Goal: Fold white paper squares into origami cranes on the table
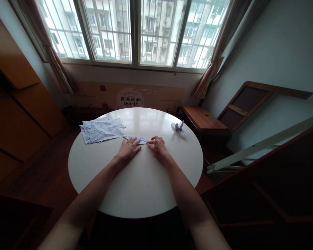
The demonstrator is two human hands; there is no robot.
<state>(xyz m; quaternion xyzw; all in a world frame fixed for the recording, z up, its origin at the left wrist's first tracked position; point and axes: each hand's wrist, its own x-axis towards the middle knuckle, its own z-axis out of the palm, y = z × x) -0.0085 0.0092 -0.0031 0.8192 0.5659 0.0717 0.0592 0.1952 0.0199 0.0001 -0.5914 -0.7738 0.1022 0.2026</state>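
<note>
Just past the middle of the round white table (135, 187), both hands press down on a small folded piece of paper (138, 138). The left hand (129, 149) lies flat and open, palm down, its fingers spread and their tips resting on the near edge of the paper. The right hand (157, 145) sits just beside it on the right, fingers curled inward with the knuckles raised, the fingertips pinching or pressing the right end of the same paper; how firmly it grips cannot be told from this far. The two hands are close together, almost touching at the fingertips, and both forearms reach in from the near edge of the table.

The folded paper is a narrow, flattened strip lying on the tabletop, stretching leftward from under the fingers. Its left tip comes near a loose stack of creased white sheets (102, 130), which lie fanned out on the left part of the table. Well apart on the right, near the far rim, stands a small finished paper crane (177, 126), upright, with a short shadow beside it.

Beyond the table, a low wooden bench (202, 118) stands against the right wall, with a wooden frame (246, 102) leaning above it. A long pale bar (266, 144) slants across the right side. Along the far wall under the barred window (135, 31) runs a cardboard panel (130, 97) printed with characters, and curtains (58, 69) hang at both ends of the window. Brown cabinets (18, 114) fill the left side.
</note>
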